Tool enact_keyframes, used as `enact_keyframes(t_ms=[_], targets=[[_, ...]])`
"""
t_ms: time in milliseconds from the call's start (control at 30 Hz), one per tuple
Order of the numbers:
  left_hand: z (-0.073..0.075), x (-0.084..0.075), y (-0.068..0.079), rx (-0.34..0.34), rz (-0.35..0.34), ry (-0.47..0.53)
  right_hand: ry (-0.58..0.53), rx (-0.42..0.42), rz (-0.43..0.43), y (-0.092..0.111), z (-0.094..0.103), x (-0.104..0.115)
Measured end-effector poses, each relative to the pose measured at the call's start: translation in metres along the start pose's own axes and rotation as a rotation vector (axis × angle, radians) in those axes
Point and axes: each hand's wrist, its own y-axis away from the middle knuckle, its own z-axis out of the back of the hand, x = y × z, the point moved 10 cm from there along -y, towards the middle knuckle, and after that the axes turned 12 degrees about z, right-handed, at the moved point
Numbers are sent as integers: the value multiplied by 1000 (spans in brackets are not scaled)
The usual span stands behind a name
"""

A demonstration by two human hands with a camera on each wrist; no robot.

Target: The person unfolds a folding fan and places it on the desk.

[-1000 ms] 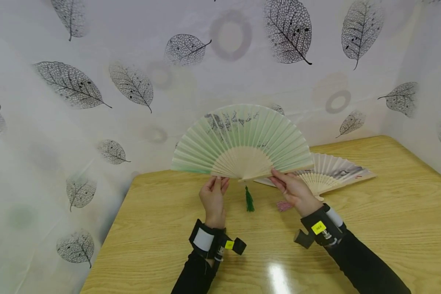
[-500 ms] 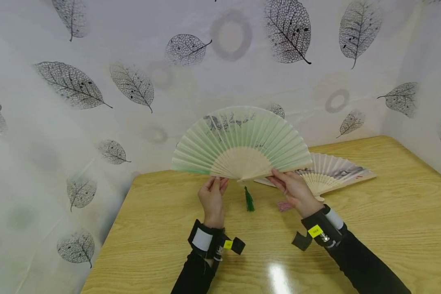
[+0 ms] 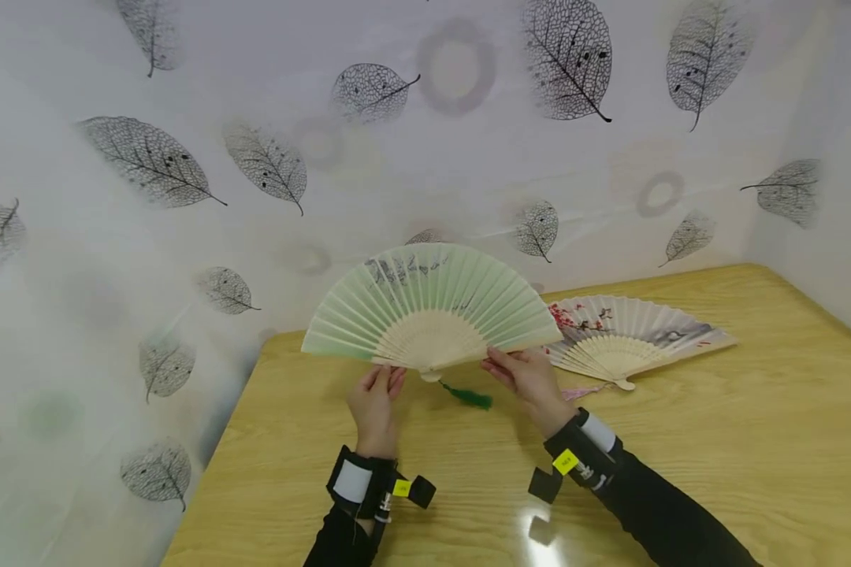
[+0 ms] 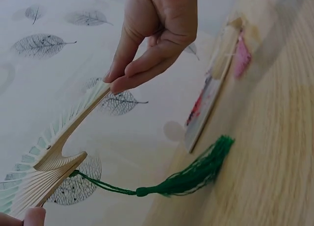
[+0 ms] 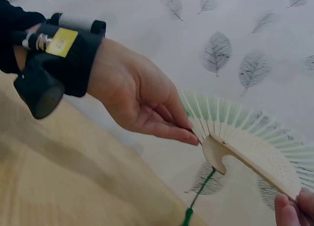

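Note:
A light green folding fan (image 3: 436,295) is spread wide above the table in the head view, its pale ribs converging at the bottom. My left hand (image 3: 374,408) pinches its left outer rib between thumb and fingers. On the other side, my right hand (image 3: 532,382) pinches the right outer rib. From the pivot hangs a green tassel (image 4: 191,179), swung out sideways. Both hands show in each wrist view, the right hand (image 4: 159,35) large in the left one and the left hand (image 5: 140,93) large in the right one.
Behind my right hand a second folding fan (image 3: 631,335), white with red blossoms, lies spread on the wooden table (image 3: 737,441). Its pink tassel (image 3: 583,392) rests beside it. A pale cloth (image 3: 369,181) with a leaf print hangs behind the table.
Both hands have moved left and down with the green fan, uncovering more of the white fan. The green tassel, which hung straight, now swings to the right. The view has shifted slightly.

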Motion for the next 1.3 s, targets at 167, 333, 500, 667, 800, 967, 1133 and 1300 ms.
enact_keyframes(t_ms=[167,333,500,667,800,967,1133,1300], targets=[[44,12,-10,-77,93,-9,-25,-34,-70,5,-18,-35],[74,24,-17,-118,170,6,-64,-108,-139,7,-27,-69],[85,32,-22,-147,183,-2,-76,-159,-199,8,-26,-87],[82,38,-23,-156,171,-33,-75,-215,-190,5,-17,-90],[81,38,-23,-178,152,-63,-92,-232,-184,4,-14,-91],[79,41,-25,-175,181,-84,-85,-253,-186,6,-10,-89],[87,38,-26,-207,187,-124,-80,-249,-189,7,-11,-86],[94,34,-26,-236,201,-159,-49,-250,-200,12,-5,-80]])
